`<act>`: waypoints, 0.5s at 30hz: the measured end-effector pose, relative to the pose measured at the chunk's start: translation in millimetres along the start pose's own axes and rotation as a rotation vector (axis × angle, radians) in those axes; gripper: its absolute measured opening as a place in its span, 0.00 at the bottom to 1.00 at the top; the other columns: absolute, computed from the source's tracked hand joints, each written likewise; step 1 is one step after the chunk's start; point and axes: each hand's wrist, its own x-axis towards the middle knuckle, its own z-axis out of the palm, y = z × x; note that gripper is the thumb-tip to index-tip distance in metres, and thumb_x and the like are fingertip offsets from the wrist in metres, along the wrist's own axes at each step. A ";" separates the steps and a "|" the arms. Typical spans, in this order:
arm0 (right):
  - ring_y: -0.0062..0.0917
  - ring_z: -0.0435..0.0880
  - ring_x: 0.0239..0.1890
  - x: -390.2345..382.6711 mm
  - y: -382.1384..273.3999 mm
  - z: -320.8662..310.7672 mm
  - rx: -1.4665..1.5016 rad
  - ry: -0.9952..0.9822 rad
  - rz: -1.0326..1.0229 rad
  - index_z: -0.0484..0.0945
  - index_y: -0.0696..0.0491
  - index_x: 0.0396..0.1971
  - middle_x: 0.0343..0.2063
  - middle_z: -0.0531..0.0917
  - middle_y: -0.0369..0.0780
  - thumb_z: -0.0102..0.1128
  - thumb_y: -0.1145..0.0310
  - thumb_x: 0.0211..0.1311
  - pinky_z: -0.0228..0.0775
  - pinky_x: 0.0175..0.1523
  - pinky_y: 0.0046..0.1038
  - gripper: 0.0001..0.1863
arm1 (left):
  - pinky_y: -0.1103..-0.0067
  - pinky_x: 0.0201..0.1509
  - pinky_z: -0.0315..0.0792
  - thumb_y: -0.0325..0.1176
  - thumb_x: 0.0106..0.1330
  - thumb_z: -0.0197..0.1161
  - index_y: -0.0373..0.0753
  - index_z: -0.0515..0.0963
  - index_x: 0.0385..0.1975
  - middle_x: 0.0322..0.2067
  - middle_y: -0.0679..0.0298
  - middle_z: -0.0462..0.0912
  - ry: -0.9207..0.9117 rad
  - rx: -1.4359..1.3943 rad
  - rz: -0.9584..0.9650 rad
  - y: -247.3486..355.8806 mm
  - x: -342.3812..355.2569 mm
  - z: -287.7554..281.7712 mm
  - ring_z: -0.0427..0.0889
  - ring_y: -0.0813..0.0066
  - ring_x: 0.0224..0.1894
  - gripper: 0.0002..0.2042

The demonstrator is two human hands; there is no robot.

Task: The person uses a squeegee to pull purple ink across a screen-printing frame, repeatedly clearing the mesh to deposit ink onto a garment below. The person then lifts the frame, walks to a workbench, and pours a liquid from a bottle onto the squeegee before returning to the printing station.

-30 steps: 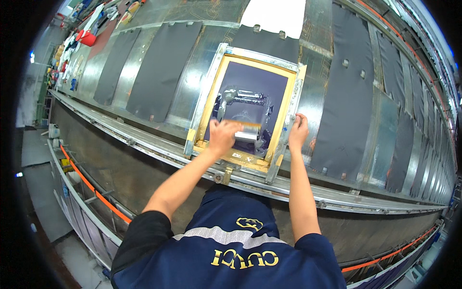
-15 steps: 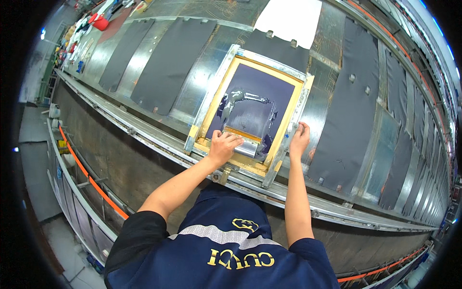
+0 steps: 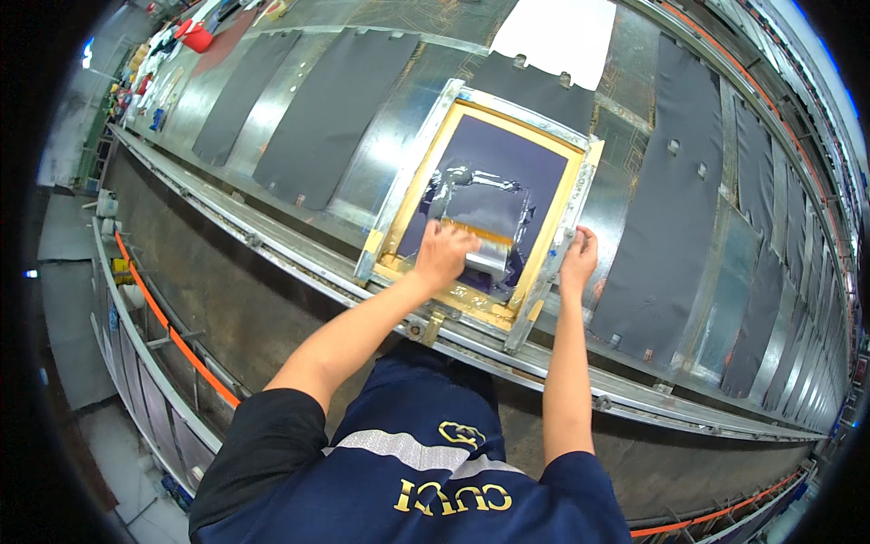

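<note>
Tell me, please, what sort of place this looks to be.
Probably a printing workshop: the left hand holds a wide blade inside a yellow frame with glossy dark smears, and dark sheets lie along a long metal table.

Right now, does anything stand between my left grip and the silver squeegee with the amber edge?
Nothing visible: your left grip is closed over the left end of the silver, amber-edged squeegee, inside the rectangular yellow-edged frame.
</note>
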 end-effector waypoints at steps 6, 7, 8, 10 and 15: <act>0.15 0.69 0.19 14.1 1.2 1.6 0.160 -0.060 0.041 0.81 0.52 0.49 0.22 0.76 0.31 0.55 0.65 0.78 0.63 0.26 0.25 0.10 | 0.65 0.53 0.66 0.25 0.59 0.65 0.50 0.86 0.42 0.48 0.76 0.88 0.048 -0.152 0.091 4.1 -51.7 -19.5 0.83 0.77 0.50 0.13; 0.15 0.69 0.20 18.1 -8.3 0.6 0.146 -0.047 -0.012 0.81 0.53 0.48 0.23 0.77 0.32 0.56 0.65 0.78 0.63 0.27 0.25 0.10 | 0.66 0.55 0.67 0.25 0.58 0.65 0.49 0.85 0.46 0.51 0.75 0.87 0.024 -0.154 0.094 0.8 -57.1 -24.0 0.82 0.77 0.55 0.16; 0.14 0.70 0.21 17.5 -26.1 2.0 0.139 -0.037 -0.057 0.81 0.53 0.48 0.23 0.77 0.32 0.56 0.65 0.78 0.63 0.27 0.25 0.10 | 0.67 0.56 0.67 0.24 0.57 0.65 0.49 0.85 0.47 0.52 0.75 0.87 0.032 -0.163 0.086 -5.0 -61.7 -32.2 0.82 0.77 0.56 0.17; 0.14 0.71 0.23 11.8 -55.9 8.8 0.084 -0.004 -0.058 0.82 0.54 0.47 0.25 0.79 0.33 0.57 0.66 0.77 0.64 0.28 0.25 0.10 | 0.68 0.58 0.68 0.24 0.56 0.65 0.49 0.84 0.48 0.53 0.74 0.86 0.032 -0.187 0.086 -15.3 -67.6 -46.1 0.82 0.76 0.58 0.19; 0.32 0.83 0.38 -47.8 -117.4 137.2 -0.018 0.020 -0.080 0.82 0.54 0.48 0.36 0.86 0.43 0.56 0.64 0.77 0.74 0.48 0.35 0.12 | 0.68 0.61 0.70 0.23 0.52 0.66 0.49 0.85 0.48 0.53 0.71 0.87 0.008 -0.263 -0.034 -130.0 -90.1 -99.9 0.82 0.72 0.59 0.21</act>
